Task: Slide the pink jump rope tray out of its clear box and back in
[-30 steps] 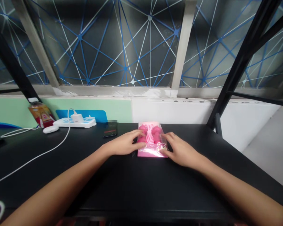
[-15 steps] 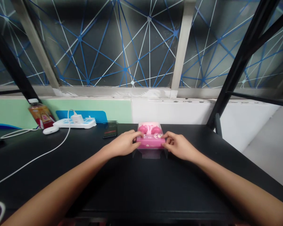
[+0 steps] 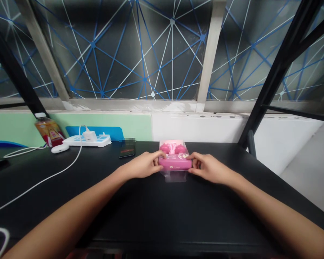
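A pink box with a clear cover sits on the black table, and rounded pink items show through its top. A clear flap sticks out from its near side. My left hand grips the box's left side, with thumb and fingers at the front corner. On the right side, my right hand holds the box between its index finger on top and thumb at the lower front edge.
A phone lies left of the box. Farther left are a white power strip with a charger and cable, a white oval case and a bottle. Black frame posts rise at both sides of the black table.
My right thumb has moved to the lower front edge of the box. The front of the box appears slightly raised. The whole view has shifted a little.
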`<act>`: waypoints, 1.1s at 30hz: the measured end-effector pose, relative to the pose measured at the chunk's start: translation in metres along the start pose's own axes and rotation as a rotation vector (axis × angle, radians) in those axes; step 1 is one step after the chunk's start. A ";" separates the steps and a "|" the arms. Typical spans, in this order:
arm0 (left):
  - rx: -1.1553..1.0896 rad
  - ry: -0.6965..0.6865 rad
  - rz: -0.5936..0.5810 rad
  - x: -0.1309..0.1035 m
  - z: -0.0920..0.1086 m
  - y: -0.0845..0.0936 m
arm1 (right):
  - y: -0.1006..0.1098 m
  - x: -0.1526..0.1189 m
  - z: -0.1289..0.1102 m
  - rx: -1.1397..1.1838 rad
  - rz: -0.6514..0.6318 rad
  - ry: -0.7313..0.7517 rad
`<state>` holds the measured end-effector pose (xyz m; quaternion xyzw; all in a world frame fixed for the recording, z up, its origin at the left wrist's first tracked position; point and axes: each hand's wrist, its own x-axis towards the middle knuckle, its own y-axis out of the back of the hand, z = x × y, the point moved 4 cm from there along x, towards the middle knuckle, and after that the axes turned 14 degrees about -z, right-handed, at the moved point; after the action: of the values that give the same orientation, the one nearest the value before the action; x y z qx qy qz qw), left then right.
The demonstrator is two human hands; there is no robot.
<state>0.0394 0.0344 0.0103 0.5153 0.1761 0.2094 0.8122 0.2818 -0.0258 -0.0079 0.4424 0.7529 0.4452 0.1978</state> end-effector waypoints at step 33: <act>0.172 0.002 0.149 -0.027 0.035 0.026 | 0.003 0.004 -0.077 -0.618 0.009 0.100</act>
<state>0.0301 0.0035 0.0501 0.5944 0.1553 0.2539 0.7471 0.2273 -0.0599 0.0354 0.3422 0.5887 0.6751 0.2840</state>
